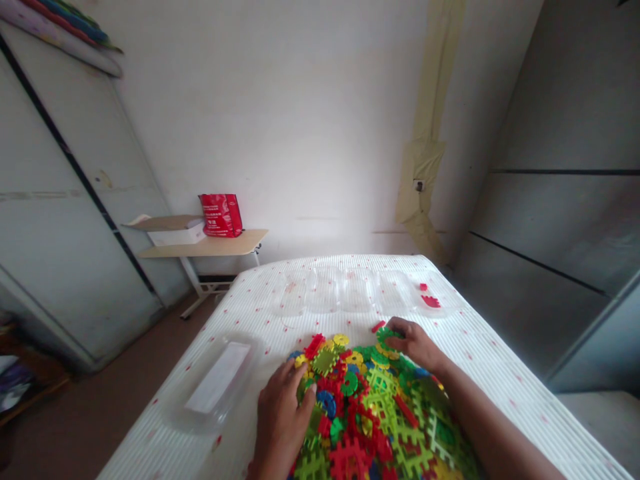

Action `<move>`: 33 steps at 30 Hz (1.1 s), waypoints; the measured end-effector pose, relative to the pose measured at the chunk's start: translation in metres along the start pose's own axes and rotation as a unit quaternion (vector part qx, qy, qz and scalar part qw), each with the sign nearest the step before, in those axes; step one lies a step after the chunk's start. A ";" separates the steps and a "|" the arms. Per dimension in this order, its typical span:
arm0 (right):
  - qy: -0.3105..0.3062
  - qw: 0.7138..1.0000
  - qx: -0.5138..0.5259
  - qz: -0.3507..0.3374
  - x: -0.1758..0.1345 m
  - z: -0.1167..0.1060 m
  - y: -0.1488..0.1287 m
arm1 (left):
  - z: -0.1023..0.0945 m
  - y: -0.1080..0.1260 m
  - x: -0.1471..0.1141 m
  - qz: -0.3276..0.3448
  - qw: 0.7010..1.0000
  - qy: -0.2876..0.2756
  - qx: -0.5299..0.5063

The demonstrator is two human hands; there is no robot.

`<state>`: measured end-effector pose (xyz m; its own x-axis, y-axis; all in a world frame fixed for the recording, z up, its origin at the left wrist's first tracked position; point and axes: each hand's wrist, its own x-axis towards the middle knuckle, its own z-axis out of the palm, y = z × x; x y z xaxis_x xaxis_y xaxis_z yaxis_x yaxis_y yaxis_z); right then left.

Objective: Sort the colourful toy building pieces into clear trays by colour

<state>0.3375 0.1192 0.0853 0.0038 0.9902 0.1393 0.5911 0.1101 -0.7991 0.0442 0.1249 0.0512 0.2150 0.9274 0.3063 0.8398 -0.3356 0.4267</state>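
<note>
plastic pieces [370, 407]: jumbled heap, red/green/yellow/blue, notched discs + toothed squares | loc: near side of dotted tablecloth [490, 367] | left hand [284, 410]: relaxed, fingers parted, at heap's left | right hand [411, 340]: curled at far edge, grip unclear

Pile [373, 407] cut by bottom edge, partly behind right forearm [493, 410]. Right hand [414, 341]: fingertips indistinct, grip unclear. Bag [223, 217] print too small to read. Bedding [65, 33] cut off top left.
</note>
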 end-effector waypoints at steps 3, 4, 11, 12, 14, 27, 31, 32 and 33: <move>-0.037 0.997 0.066 -0.020 -0.006 -0.002 -0.019 | -0.009 0.011 -0.005 0.036 0.994 0.092 -0.043; -0.049 0.995 0.083 -0.029 -0.008 -0.001 -0.026 | -0.012 0.016 -0.008 0.046 0.990 0.111 -0.074; -0.116 0.982 0.136 -0.067 -0.024 0.022 -0.066 | -0.004 0.039 -0.026 0.036 0.958 0.041 -0.282; -0.120 0.981 0.143 -0.061 -0.026 0.027 -0.070 | -0.001 0.040 -0.027 0.040 0.953 0.036 -0.297; -0.129 0.976 0.174 -0.031 -0.028 0.039 -0.074 | 0.004 0.040 -0.027 0.052 0.944 0.023 -0.325; -0.070 0.979 0.192 0.006 -0.029 0.071 -0.069 | 0.017 0.040 -0.025 -0.045 0.888 -0.038 -0.457; -0.049 0.987 0.133 -0.070 -0.031 0.072 -0.069 | 0.016 0.041 -0.025 -0.099 0.833 -0.035 -0.543; -0.053 0.988 0.122 -0.077 -0.032 0.072 -0.070 | 0.015 0.041 -0.024 -0.115 0.822 -0.037 -0.557; -0.058 0.989 0.110 -0.082 -0.033 0.072 -0.070 | 0.014 0.040 -0.023 -0.130 0.814 -0.042 -0.564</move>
<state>0.2379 0.0845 0.0948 -0.1777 0.9592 0.2200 0.3854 0.2735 -0.8813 0.0797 0.0922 0.0491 0.1758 0.9835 0.0424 -0.1197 -0.0214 0.9926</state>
